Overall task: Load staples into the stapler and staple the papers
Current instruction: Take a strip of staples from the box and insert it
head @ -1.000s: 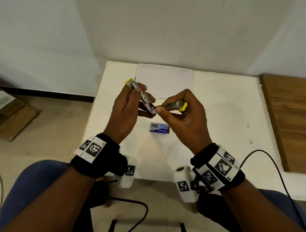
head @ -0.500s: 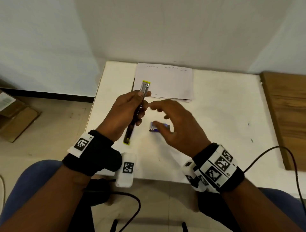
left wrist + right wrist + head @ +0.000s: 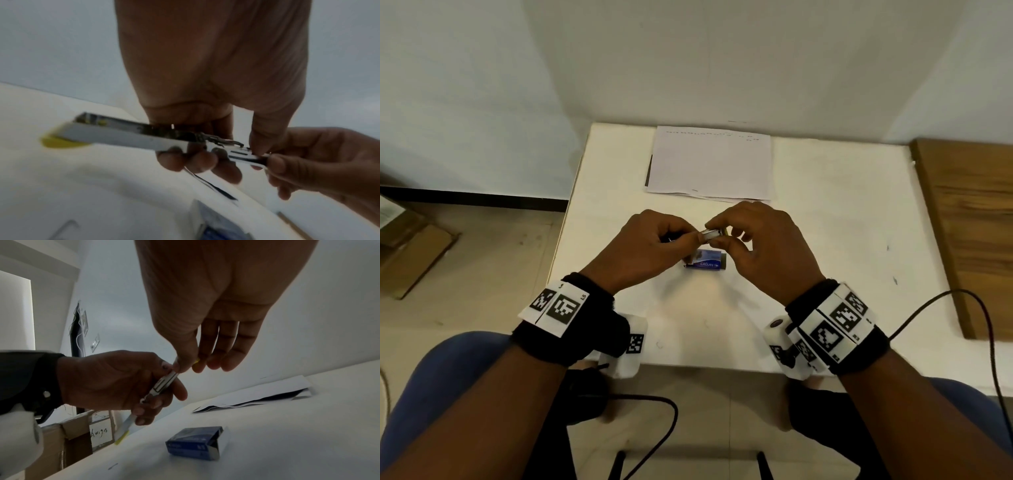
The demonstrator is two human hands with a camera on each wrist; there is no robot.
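Head view: left hand [image 3: 650,246] and right hand [image 3: 760,246] raised together above the white surface [image 3: 842,257], both closed around a metal stapler [image 3: 711,234]. Just below, lying on the surface, a blue staple box [image 3: 707,261]. Farther back, papers [image 3: 710,162] flat near the far edge. At the right, a wooden board [image 3: 976,222].

Left wrist view: left hand [image 3: 205,91] curled round the stapler [image 3: 131,138], fingers underneath, thumb on top; yellow tip blurred at the far end. Right hand [image 3: 320,159] pinching the other metal end. A corner of the staple box [image 3: 218,227] low in frame.

Right wrist view: right hand [image 3: 207,321] pinching the stapler [image 3: 164,382] top with thumb and forefinger, other fingers hanging loose. Left hand [image 3: 115,381] wrapped round the stapler's body. Staple box [image 3: 195,443] on the surface [image 3: 287,434], flap open. Papers [image 3: 257,394] beyond, edges lifted slightly. Cardboard boxes [image 3: 82,434] past the surface's edge.
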